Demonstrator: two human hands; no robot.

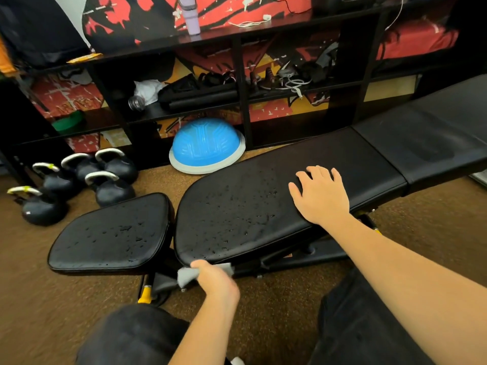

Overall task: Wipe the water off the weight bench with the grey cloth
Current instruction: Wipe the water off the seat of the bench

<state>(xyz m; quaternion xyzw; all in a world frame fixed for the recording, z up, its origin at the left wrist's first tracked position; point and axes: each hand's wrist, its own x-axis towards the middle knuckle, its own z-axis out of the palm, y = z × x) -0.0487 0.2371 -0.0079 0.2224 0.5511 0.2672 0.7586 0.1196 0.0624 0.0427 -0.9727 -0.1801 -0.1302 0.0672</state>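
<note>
Four kettlebells (113, 192) sit on the brown floor (39, 285) at about nine o'clock in the view, well apart from the weight bench (379, 159). The bench's small seat pad (110, 233), toward eight o'clock, is beaded with water drops (232, 204), and so is the near half of the long back pad (250, 185) beside it. At six o'clock of that back pad, just under its near edge, the left hand (216, 281) grips the grey cloth (185, 276), fingers curled round the bunched fabric, thumb at the pad's rim. At twelve o'clock a blue balance dome (205, 144) leans against a black shelf unit (243, 101). Toward three o'clock the right hand (321, 198) rests flat on the back pad, fingers straight and spread apart, holding nothing.
</note>
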